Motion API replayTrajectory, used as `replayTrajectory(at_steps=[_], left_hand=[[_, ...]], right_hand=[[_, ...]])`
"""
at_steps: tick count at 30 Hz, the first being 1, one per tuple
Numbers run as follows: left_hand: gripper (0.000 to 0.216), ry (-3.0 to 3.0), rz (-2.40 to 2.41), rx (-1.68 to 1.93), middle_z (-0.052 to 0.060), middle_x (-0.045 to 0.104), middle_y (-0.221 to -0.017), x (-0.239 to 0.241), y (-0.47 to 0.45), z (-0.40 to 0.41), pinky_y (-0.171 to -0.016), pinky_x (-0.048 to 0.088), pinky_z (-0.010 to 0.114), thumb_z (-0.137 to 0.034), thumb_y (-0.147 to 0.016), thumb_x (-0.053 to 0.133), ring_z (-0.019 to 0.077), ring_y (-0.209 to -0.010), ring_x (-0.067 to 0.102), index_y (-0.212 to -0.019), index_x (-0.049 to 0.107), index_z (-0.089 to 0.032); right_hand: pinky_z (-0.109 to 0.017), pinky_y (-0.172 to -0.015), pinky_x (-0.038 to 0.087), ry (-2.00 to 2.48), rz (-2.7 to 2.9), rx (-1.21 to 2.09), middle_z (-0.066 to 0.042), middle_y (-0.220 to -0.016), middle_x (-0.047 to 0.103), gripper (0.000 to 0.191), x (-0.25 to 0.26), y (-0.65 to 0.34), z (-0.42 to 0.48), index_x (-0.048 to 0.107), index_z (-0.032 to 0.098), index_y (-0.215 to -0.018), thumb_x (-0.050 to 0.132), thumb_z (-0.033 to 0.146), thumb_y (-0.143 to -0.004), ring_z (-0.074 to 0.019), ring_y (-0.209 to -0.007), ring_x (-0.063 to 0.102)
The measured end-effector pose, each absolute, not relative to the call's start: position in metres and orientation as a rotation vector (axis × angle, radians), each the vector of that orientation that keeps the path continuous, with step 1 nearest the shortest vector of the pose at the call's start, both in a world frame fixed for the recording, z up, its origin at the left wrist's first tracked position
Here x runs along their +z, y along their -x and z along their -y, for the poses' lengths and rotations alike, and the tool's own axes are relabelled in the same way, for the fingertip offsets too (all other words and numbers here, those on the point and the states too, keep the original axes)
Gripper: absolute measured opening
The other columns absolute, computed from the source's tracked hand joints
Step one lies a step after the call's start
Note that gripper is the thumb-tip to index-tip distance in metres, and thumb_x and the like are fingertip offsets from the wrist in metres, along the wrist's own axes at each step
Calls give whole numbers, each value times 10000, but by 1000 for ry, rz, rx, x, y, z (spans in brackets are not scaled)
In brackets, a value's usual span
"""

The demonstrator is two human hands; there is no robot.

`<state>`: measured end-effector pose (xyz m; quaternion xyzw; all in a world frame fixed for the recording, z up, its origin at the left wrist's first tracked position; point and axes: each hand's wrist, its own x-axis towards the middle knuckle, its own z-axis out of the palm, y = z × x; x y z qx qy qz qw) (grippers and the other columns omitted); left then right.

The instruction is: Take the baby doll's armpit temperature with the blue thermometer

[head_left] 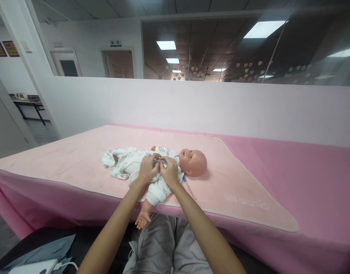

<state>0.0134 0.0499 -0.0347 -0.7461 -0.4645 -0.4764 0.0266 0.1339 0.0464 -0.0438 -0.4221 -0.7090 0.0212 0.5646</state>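
A baby doll (193, 163) lies on its back, its bald head to the right and one arm hanging over the near edge of the table. It wears a white printed baby garment (126, 161). Over the doll's chest, my left hand (150, 166) pinches the cloth of the garment. Close beside it, my right hand (169, 170) is also closed on the cloth, fingertips nearly meeting those of the left. Whether a fastener sits between the fingers is too small to tell. Next to my right wrist lies a thin stick with a blue end (185, 179).
A pale pink mat (234, 186) lies over a darker pink cover (314, 182). Behind the table stands a white wall (209, 108) with a window above. At lower left are a white device (35, 267) and its cable.
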Motion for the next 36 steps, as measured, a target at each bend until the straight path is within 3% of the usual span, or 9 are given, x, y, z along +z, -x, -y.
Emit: replayTrajectory(at_steps=[7,12,21,28,36], left_hand=[[334,2262,1409,-1816,27,608,-840,-38,-12,-53,-739,402,325,-115,-646,414,173,-725,532,-965,481,-187],[287,2122,1409,-1909,28,609,-836,-39,-14,-52,-797,387,359,-106,-634,427,205,-826,551,-904,462,-199],[197,1936,1343,-1917,28,573,-796,-38,-19,-47,-807,349,374,-98,-613,417,215,-826,499,-772,460,-206],[146,1808,1366,-1952,29,522,-730,-37,-17,-45,-742,360,351,-91,-630,414,209,-751,463,-710,430,-213],[162,1969,1306,-1674,27,611,-810,-36,-18,-42,-810,345,374,-115,-717,441,209,-798,498,-700,572,-209]], right_hand=[[-299,-806,412,995,1672,47,-27,-840,668,112,-43,-134,-45,617,198,-848,507,194,-830,-180,-859,576],[-288,-801,416,988,1663,45,-25,-857,669,112,-42,-134,-44,617,203,-862,507,202,-843,-172,-863,577],[-270,-798,424,971,1685,48,-14,-866,674,119,-41,-133,-42,617,208,-870,503,240,-860,-161,-855,582],[-292,-787,417,1002,1644,34,-37,-869,665,133,-43,-135,-45,609,193,-868,479,172,-844,-181,-852,573],[-293,-778,412,995,1648,37,-29,-850,660,142,-43,-135,-46,604,199,-857,466,171,-841,-180,-833,569]])
